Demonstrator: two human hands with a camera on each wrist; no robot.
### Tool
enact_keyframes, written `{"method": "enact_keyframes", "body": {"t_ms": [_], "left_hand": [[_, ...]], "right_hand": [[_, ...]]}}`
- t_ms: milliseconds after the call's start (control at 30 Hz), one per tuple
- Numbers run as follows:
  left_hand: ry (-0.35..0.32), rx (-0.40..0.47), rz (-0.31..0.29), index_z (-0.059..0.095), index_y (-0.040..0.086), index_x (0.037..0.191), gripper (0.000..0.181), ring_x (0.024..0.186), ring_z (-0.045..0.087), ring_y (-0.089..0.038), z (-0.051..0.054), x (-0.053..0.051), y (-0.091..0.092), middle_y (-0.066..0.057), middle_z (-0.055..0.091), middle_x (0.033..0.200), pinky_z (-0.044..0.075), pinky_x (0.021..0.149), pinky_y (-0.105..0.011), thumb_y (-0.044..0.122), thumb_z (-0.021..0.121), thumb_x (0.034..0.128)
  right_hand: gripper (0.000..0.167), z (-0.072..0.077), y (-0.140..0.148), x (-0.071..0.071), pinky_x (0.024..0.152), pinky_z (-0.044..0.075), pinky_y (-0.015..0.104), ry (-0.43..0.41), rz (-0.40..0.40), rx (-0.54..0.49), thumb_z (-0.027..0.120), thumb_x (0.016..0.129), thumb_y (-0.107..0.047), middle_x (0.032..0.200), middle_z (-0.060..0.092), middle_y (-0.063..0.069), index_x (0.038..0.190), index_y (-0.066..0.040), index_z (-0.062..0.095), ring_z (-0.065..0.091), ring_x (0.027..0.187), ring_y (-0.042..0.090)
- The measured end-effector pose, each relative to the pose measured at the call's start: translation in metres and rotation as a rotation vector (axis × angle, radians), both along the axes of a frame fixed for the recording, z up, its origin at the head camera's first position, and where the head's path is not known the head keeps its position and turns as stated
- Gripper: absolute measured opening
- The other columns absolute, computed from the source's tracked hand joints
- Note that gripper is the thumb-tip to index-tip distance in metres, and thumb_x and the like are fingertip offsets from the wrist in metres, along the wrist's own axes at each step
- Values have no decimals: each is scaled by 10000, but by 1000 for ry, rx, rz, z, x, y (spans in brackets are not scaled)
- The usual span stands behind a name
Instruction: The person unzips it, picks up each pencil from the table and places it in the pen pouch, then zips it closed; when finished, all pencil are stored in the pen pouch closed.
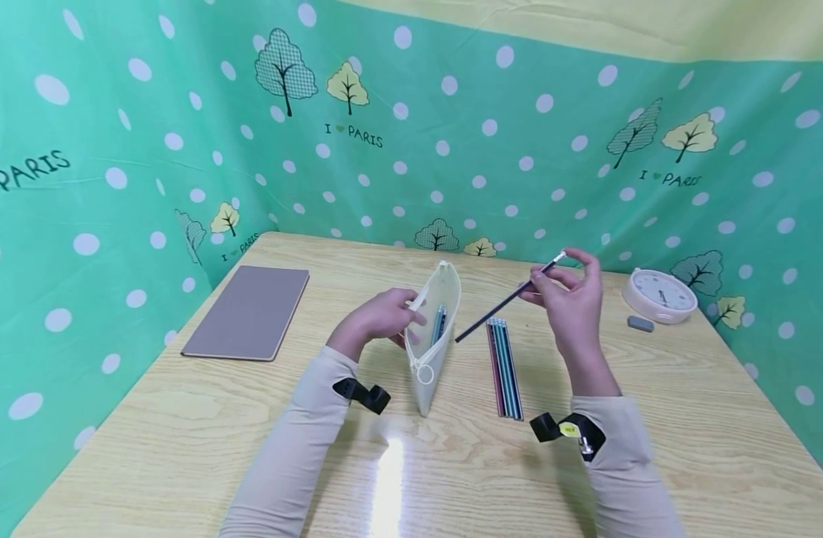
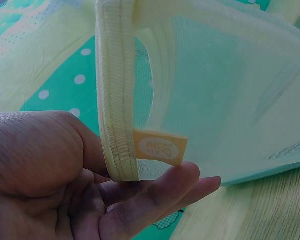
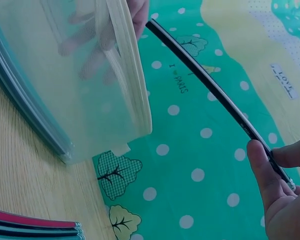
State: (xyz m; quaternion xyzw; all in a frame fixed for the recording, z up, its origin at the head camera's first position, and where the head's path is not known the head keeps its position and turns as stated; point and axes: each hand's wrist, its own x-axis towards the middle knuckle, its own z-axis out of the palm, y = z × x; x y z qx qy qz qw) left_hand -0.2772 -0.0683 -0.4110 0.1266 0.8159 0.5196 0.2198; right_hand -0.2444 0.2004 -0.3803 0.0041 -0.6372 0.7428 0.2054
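Observation:
A pale, see-through mesh zip pouch stands on the table with its zipped mouth spread open. My left hand grips its zip edge, beside a small orange label in the left wrist view. Inside the pouch lie some pencils, dark and teal. Raised to the right, my right hand pinches a dark pencil near its upper end. That pencil slants down toward the pouch, its lower tip outside and apart from the mouth. Below it, several pencils lie side by side on the table.
A grey notebook lies at the left. Toward the right edge are a white round clock and a small grey eraser. A green dotted curtain hangs behind the wooden table.

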Motion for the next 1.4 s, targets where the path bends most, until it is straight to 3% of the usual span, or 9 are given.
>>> {"method": "enact_keyframes", "body": {"t_ms": [367,633,833,1100,1400], "left_hand": [[-13,-2,-1,497,-90,1385,376,890,745,-364,1,1,2,-288,656,1224,664,737,-382,9,531,1023],[-6,-14,-4,508,-90,1381,382,798,727,-265,1,2,1,-276,650,1217,661,722,-369,11,557,1015],[4,-22,-15,523,-84,1366,363,816,730,-264,3,3,2,-265,664,1198,663,729,-375,18,549,1018],[7,-26,-18,506,-94,1384,381,779,720,-236,3,2,3,-268,642,1238,663,729,-375,19,542,1022],[-10,-17,-12,497,-95,1388,377,795,736,-260,3,2,2,-276,647,1221,663,729,-382,20,531,1031]], "right_hand": [[514,-3,-16,5,731,659,320,39,29,21,620,957,122,912,724,9,1318,-144,368,757,743,141],[522,-9,-26,6,744,663,321,63,57,29,606,959,134,909,726,-22,1325,-128,341,752,761,140],[535,-10,-30,7,741,663,331,73,67,37,606,952,145,931,718,12,1338,-126,352,753,779,152],[532,-11,-36,8,717,664,331,165,47,8,602,948,156,932,719,25,1328,-131,367,747,751,144],[522,-15,-46,12,664,659,299,166,91,84,589,947,172,925,710,-3,1341,-77,354,730,720,119]]}}
